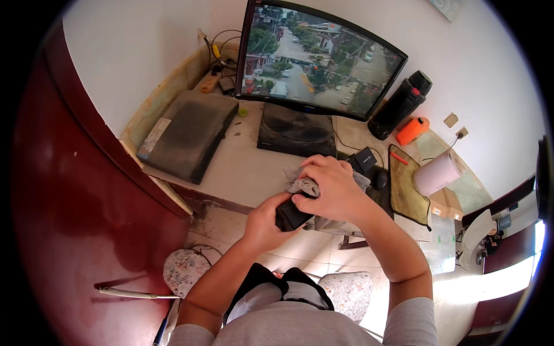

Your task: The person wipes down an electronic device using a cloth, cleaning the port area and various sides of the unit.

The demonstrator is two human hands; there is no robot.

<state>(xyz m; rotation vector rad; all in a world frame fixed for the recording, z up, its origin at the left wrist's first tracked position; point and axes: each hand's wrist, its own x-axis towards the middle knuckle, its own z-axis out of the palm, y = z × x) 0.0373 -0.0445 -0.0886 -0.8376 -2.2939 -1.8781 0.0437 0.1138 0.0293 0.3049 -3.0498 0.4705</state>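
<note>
Over the front edge of the desk (242, 173), my left hand (268, 218) is closed around a small black box-shaped object (289, 215). My right hand (331, 186) grips a crumpled grey cloth (304, 187) and presses it against the upper end of that object, its thumb on the black surface. More grey cloth shows behind and beside my right hand. Just beyond it stand a small black box (363, 160) and a black computer mouse (379, 179). What the object is cannot be told.
A monitor (320, 60) stands at the back, with a flat black device (298, 129) before it. At left lies a dusty black case (190, 134). To the right are a black flask (400, 106), an orange bottle (412, 131), a yellowish towel (404, 186) and a paper roll (438, 173). Stools stand below.
</note>
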